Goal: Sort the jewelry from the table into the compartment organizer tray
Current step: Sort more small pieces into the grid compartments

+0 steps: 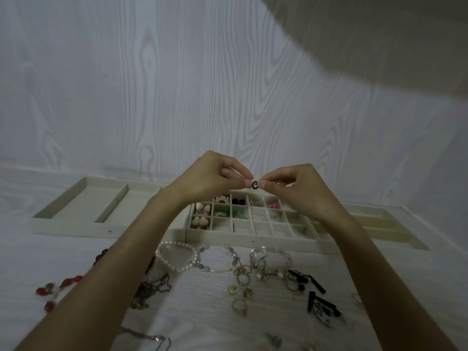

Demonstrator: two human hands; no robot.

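Left hand: you are holding your left hand (215,177) raised above the compartment organizer tray (243,234), fingers curled, thumb and fingertip pinching one side of a small dark round piece (254,184).
Right hand: you are bringing your right hand (301,188) in from the other side, also above the tray, its fingertips pinching the same piece; the two hands are meeting at it.
Small dark round piece: it is hanging in the air over the tray's far rows, touching nothing but your fingertips. It is too small to tell what kind of jewelry it is.
Tray: it is lying on the white table (202,300), against the wall, a grid of small square cells with long open sections either side. Its left cells are holding pale heart-shaped pieces (200,214), and cells further right are holding green pieces (222,211), black pieces (239,200) and a pink piece (273,205).
Near side of the tray: a pearl bracelet (177,257), a thin wire bangle (220,259) and a beaded charm bracelet (271,262) are lying in a row just in front of it.
Further from the tray: rings (240,292), black bar-shaped pieces (316,292), a dark chain (149,290) and red beads (58,290) are lying scattered on the table beneath your forearms.
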